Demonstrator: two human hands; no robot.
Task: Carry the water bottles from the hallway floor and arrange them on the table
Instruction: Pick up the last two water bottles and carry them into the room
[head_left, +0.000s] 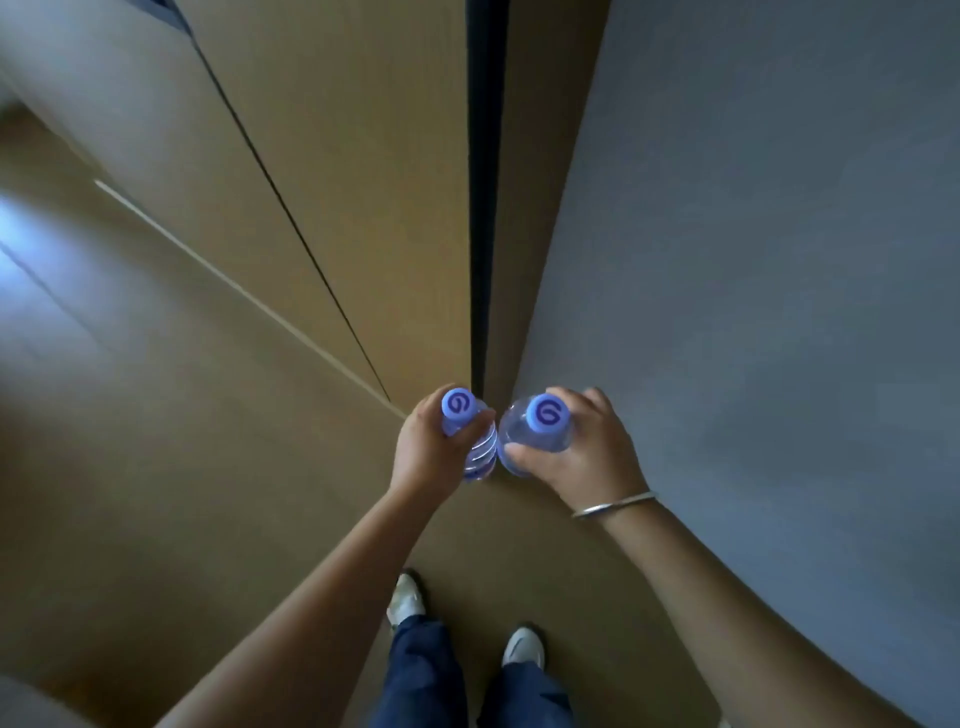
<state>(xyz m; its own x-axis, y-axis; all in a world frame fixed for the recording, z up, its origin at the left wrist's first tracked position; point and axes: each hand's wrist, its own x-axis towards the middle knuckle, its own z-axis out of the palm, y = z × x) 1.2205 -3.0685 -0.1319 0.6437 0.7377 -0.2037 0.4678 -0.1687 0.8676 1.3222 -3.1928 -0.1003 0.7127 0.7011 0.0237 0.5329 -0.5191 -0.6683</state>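
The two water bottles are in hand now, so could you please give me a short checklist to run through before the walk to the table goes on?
1. Left hand grips the left bottle near its neck: ok.
2. Right hand grips the right bottle round its shoulder: ok.
3. Both caps on, left cap and right cap: ok.
4. Bottles apart, not knocking together: cannot tell, they sit very close.
5. Floor ahead of the shoes free of obstacles: ok as far as it shows.
6. Table in sight to set them on: not ok, none is in view.
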